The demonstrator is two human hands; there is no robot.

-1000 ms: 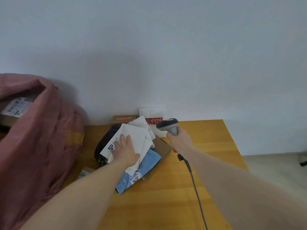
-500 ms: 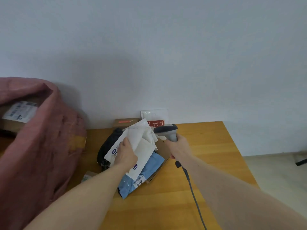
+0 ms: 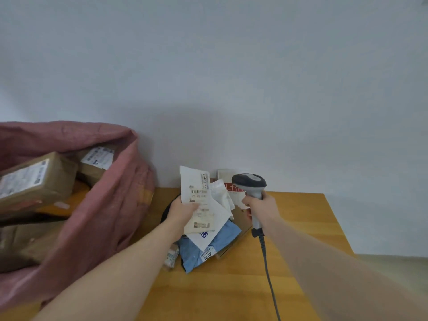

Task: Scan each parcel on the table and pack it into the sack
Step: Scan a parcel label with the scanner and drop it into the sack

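The left hand (image 3: 183, 210) is now lifting the white parcel (image 3: 201, 205) clear of the pile, gripping its left edge with the thumb across the front, where a moment ago it was only peeling the parcel up off the heap. The parcel is standing nearly upright, its barcode label turned toward the camera, hanging above the blue parcel (image 3: 209, 245) and the rest of the pile on the wooden table (image 3: 301, 228). The right hand (image 3: 261, 209) is keeping its fingers wrapped around the scanner (image 3: 251, 185) handle, the head pointing left at the raised label, just beside it. The pink sack (image 3: 111, 205) is showing more of itself on the left, its mouth gaping with brown boxes (image 3: 34, 179) inside.
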